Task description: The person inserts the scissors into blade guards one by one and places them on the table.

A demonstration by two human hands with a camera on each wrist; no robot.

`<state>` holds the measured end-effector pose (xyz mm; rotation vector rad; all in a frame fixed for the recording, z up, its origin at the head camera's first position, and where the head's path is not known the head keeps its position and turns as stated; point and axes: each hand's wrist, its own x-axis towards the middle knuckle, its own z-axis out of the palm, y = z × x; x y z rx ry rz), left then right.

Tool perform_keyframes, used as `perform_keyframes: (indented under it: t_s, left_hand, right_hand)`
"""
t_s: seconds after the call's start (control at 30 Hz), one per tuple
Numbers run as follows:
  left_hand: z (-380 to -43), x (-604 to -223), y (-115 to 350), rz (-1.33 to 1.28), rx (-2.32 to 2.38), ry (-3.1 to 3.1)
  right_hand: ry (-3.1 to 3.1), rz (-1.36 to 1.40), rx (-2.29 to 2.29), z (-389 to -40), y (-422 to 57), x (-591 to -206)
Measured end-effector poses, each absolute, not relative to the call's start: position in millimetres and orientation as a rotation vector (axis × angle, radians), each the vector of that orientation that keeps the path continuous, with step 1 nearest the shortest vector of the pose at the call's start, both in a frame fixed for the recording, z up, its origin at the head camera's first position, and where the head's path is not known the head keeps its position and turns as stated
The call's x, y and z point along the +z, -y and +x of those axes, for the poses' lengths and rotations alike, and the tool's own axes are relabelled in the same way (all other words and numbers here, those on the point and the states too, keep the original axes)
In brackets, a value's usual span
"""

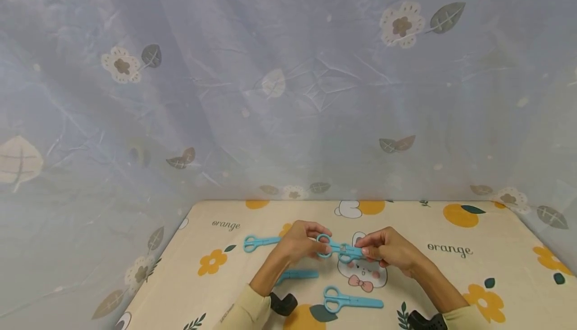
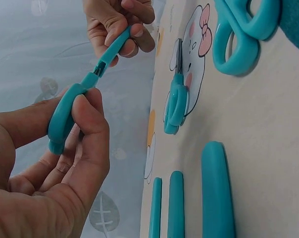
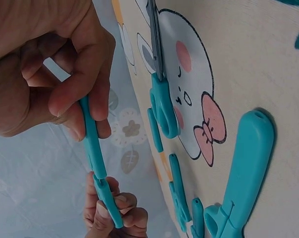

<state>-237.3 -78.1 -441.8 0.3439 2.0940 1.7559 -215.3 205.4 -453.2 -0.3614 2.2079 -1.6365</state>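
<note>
My left hand grips the handle loops of a pair of light-blue scissors, held above the table. At the other end, my right hand pinches the blue blade cover between thumb and fingers. A short stretch of metal shows between handle and cover in the left wrist view, so the cover sits over most of the blades. Below them on the cloth lies an uncovered pair of scissors with bare metal blades; the head view shows only part of it behind the held pair.
Nearest the front lies a pair of covered blue scissors. Two more blue pairs lie to the left, one further back and one partly hidden by my left arm. A printed tablecloth covers the table; a patterned curtain hangs behind.
</note>
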Motion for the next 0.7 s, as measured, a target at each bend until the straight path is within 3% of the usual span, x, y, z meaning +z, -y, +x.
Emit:
perform_keyframes:
  t_s: [0.7]
  left_hand:
    - [-240.3, -441.0, 76.9, 0.302, 1.753, -2.034]
  right_hand:
    - [-2.294, -0.37, -1.595, -215.1, -204.2, -450.4]
